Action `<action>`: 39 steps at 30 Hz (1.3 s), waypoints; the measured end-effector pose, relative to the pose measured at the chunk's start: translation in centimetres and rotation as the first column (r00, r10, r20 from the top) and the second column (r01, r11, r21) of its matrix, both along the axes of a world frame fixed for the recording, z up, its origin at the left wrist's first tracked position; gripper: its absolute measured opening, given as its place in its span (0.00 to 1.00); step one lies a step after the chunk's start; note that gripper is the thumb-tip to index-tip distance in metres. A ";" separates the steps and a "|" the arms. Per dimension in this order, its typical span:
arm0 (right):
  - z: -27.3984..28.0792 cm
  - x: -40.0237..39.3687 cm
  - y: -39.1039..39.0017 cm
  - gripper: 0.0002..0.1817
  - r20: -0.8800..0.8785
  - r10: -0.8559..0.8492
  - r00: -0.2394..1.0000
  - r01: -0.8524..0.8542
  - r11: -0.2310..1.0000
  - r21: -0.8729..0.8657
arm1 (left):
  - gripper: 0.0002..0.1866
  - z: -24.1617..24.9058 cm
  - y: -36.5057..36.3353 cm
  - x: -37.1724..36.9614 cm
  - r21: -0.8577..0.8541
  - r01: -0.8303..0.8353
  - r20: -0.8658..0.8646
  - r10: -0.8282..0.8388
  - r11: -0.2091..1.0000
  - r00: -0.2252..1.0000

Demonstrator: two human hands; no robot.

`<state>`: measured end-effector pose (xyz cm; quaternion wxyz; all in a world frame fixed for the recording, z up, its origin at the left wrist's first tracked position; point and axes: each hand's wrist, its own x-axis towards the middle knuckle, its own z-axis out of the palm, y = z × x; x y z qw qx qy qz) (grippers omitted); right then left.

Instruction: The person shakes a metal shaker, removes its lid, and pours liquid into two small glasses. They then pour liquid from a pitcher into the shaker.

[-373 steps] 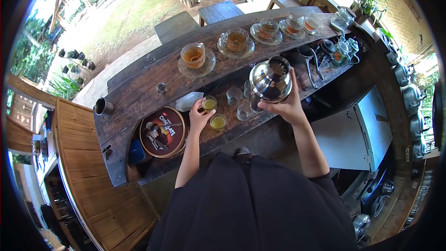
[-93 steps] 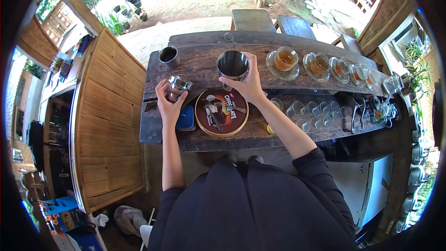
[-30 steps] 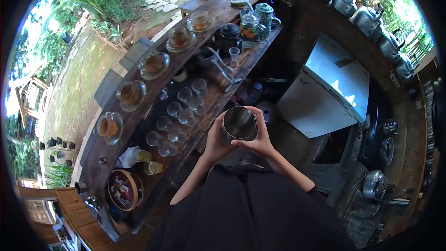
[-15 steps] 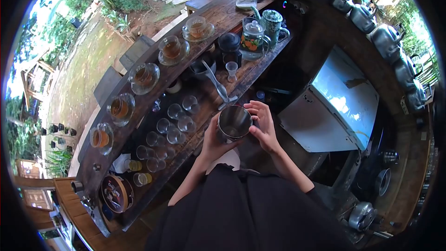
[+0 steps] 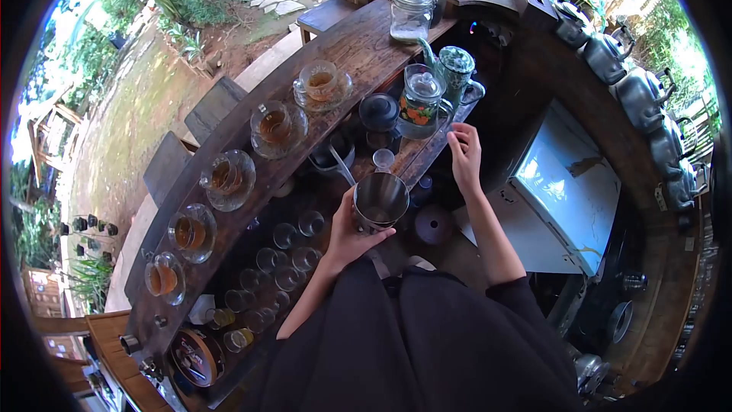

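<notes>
Half a sec ago both hands cupped the steel cup (image 5: 380, 200); now only the left hand (image 5: 347, 233) wraps it, held over the counter (image 5: 358, 46) edge. Right hand (image 5: 466, 156) has let go & reaches out, fingers loosely spread, just beside the glass pitcher (image 5: 422, 102). Nearby: black pot (image 5: 379, 115), small measuring glass (image 5: 383, 159), row of tea cups w/ saucers (image 5: 273, 126), empty glasses (image 5: 293, 238) btwn cup & tea row.
</notes>
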<state>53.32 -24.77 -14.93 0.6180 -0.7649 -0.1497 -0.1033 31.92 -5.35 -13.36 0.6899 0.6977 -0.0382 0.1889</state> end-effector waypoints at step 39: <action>-5.5 23.0 -3.6 0.20 -0.269 0.034 0.962 0.000 0.992 0.125 | 0.46 -0.6 -11.2 5.7 0.017 -0.496 -0.124 0.494 0.868 0.860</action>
